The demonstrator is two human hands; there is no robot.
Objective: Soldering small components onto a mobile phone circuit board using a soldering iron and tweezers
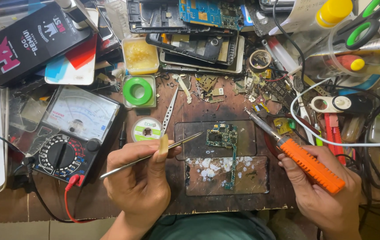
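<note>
Multimeter [72, 133]: an analogue meter with a round black dial is laid at the left of the bench; a red lead [69, 195] is plugged in at its lower edge.
Green ring [138, 91]: a green roll is set in a small square tray just right of the meter, with a flat spool of wick [146, 129] below it.
Left hand [141, 178]: it is closed around a pair of slim metal tweezers [154, 154], pinched between thumb and fingers (the thumb is raised upright).
Tweezers: they are held slanted, the tip pointed up and to the right, close to the circuit board [222, 140] but apart from it.
Circuit board: a small green board with a narrow tail is laid on the dark work mat [243, 133] at the centre, between the two hands.
Soldering iron [303, 158]: an orange-handled iron is held with its metal tip directed up and left, just right of the board and not touching it.
Right hand [328, 191]: it is wrapped around the orange handle.
Scissors [363, 22]: a green-handled pair is seen at the top right, amid cables and tubes.
</note>
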